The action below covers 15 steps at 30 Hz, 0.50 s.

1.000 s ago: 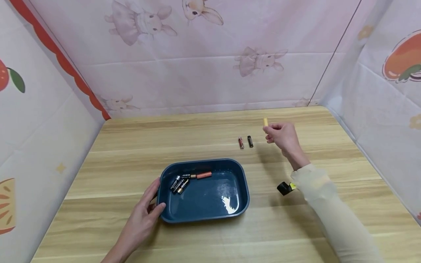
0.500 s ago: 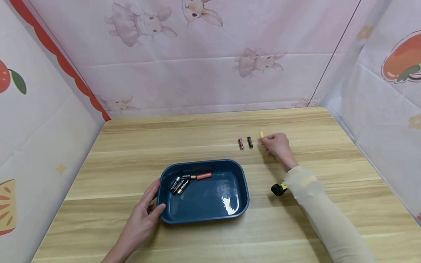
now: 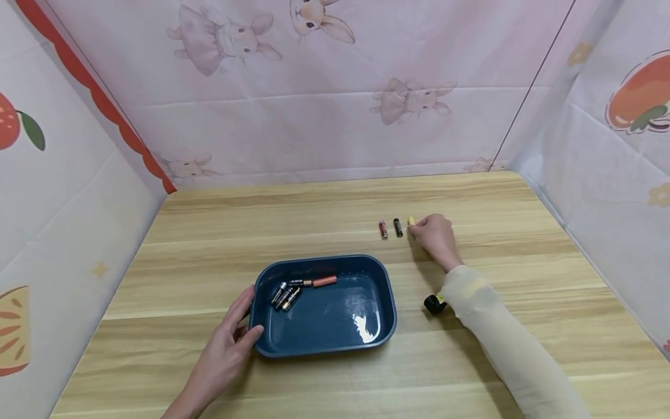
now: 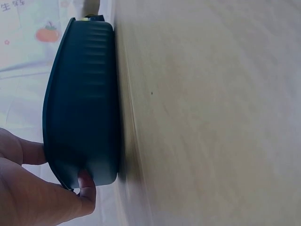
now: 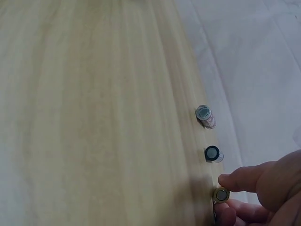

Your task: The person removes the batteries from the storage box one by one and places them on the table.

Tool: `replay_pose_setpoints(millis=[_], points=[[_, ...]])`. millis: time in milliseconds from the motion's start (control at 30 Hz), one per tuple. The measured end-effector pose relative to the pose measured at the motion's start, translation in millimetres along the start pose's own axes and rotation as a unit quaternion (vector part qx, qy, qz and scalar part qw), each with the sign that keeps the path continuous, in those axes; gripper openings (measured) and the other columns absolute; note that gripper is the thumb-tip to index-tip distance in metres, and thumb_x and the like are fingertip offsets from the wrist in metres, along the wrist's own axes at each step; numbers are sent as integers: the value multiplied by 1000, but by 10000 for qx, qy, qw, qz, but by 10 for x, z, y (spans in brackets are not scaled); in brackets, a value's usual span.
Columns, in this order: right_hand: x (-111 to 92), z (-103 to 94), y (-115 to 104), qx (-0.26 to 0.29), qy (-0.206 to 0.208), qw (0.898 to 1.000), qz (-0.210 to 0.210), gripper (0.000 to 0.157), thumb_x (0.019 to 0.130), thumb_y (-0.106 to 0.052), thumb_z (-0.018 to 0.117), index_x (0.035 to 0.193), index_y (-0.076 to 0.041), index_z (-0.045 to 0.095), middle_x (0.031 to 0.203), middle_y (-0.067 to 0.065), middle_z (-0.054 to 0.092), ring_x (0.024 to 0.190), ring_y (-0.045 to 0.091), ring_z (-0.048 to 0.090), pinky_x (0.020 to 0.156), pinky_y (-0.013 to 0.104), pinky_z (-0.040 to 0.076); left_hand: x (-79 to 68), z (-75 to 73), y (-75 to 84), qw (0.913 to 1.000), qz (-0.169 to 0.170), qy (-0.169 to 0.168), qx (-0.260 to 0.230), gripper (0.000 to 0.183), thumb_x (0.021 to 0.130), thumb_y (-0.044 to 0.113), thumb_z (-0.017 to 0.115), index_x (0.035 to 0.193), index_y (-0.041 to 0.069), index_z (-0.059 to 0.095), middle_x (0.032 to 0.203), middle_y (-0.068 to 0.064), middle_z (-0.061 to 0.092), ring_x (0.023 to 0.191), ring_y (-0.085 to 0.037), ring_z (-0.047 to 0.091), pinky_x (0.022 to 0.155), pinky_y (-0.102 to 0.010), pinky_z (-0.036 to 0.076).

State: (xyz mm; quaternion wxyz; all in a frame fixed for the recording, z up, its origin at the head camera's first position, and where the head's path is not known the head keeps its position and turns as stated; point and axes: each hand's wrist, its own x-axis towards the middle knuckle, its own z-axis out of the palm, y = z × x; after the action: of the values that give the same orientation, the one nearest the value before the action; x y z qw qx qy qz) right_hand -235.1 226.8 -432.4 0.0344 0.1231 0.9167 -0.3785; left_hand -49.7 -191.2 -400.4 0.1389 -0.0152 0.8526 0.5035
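My right hand (image 3: 434,237) pinches a yellow battery (image 3: 410,220) between thumb and fingers, low at the tabletop. Its round end faces the camera in the right wrist view, and part of its side is hidden by the fingers. Just left of it lie a black battery (image 3: 398,227) and a red battery (image 3: 384,229), forming a row. At the left end of a dark blue tray (image 3: 327,326), my left hand (image 3: 222,346) grips the wall, thumb at the rim. Inside the tray lie several black batteries (image 3: 285,295) and an orange one (image 3: 324,281).
The wooden table (image 3: 199,233) ends at a pink rabbit-print cloth (image 3: 314,134) behind. Printed white cloths hang at both sides. A small black device (image 3: 434,304) sits by my right sleeve.
My right hand has come down and to the left with the yellow battery, beside the black one. My left hand and the tray have stayed in place.
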Motion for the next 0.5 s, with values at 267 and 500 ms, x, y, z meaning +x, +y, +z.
replay_pose_setpoints(millis=[267, 500], points=[[19, 41, 0, -349, 96, 9993, 109, 28, 98, -29, 70, 97, -4, 80, 74, 6, 71, 54, 13, 55, 45, 25, 40, -5, 16, 0, 10000, -44, 19, 25, 73, 106, 4, 56, 167, 15, 17, 173, -8, 9, 155, -37, 19, 119, -57, 33], [23, 54, 7, -502, 243, 9983, 159, 30, 98, -34, 70, 98, -6, 80, 77, 6, 72, 56, 14, 56, 47, 27, 41, -5, 23, 0, 10000, -30, 21, 65, 73, 106, 5, 55, 167, 16, 17, 173, -8, 9, 155, -37, 18, 119, -56, 34]])
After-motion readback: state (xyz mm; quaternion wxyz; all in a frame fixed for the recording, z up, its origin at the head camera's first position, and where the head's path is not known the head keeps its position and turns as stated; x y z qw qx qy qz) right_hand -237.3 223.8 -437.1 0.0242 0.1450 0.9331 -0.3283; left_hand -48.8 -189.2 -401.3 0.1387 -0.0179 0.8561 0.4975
